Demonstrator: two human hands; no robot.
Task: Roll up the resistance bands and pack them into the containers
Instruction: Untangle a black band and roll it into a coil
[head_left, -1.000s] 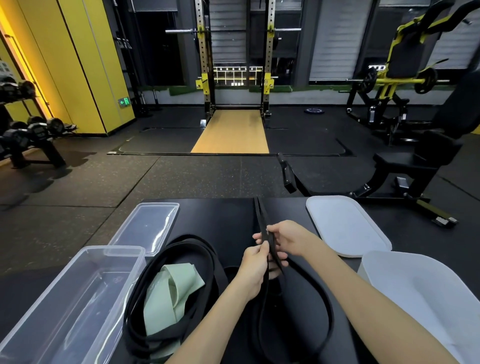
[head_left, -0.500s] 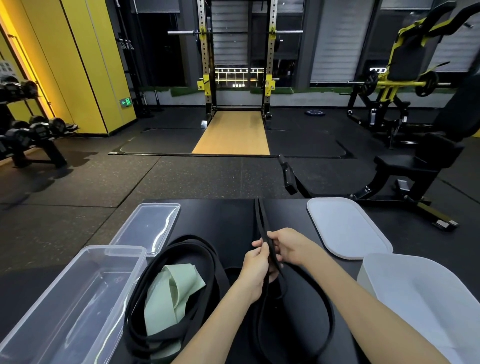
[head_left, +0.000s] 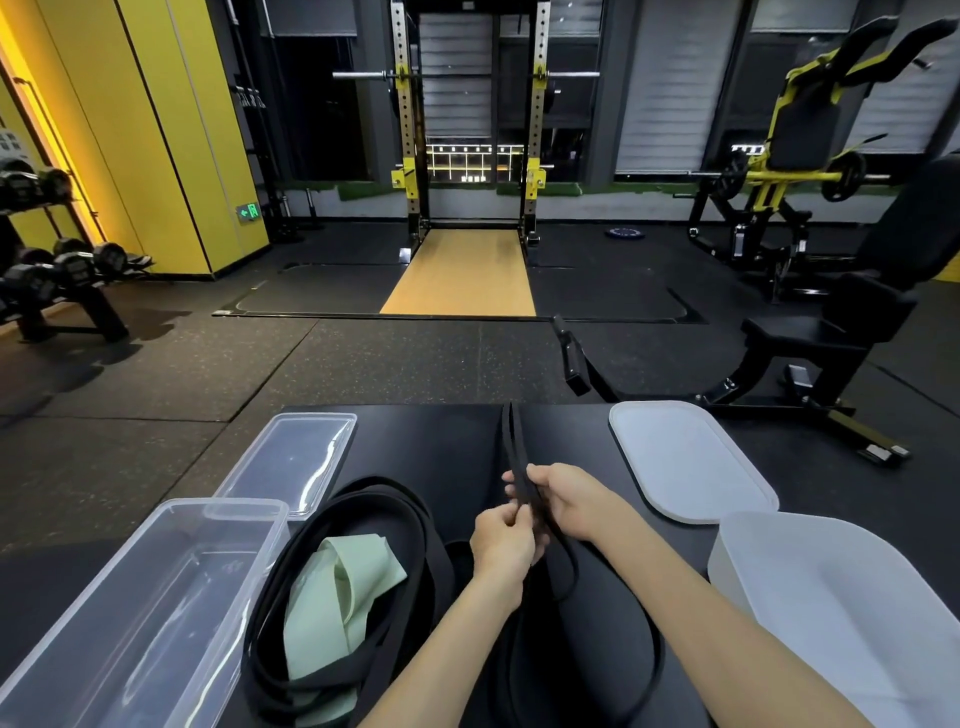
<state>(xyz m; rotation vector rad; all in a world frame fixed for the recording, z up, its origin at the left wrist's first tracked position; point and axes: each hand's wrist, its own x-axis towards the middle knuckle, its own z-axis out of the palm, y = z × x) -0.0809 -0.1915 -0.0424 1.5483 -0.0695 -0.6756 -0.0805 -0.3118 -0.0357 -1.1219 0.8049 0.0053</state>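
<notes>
A long black resistance band (head_left: 514, 441) lies doubled on the black table, running away from me. My right hand (head_left: 569, 501) and my left hand (head_left: 503, 538) both pinch it near its middle, close together. Its near part hangs in a loose loop (head_left: 649, 670) toward me. To the left lies a pile of black bands (head_left: 363, 519) with a pale green band (head_left: 343, 587) folded inside it. A clear empty container (head_left: 140, 618) stands at the near left. A white container (head_left: 831, 587) stands at the near right.
A clear lid (head_left: 296, 457) lies behind the clear container, and a white lid (head_left: 685, 462) lies at the right on the black table (head_left: 441, 436). Beyond are a weight bench (head_left: 810, 332), a squat rack (head_left: 467, 130) and a dumbbell rack (head_left: 52, 280).
Both hands have slid slightly nearer along the black band, and the left hand's pinch sits lower than before. The piles and containers have not moved.
</notes>
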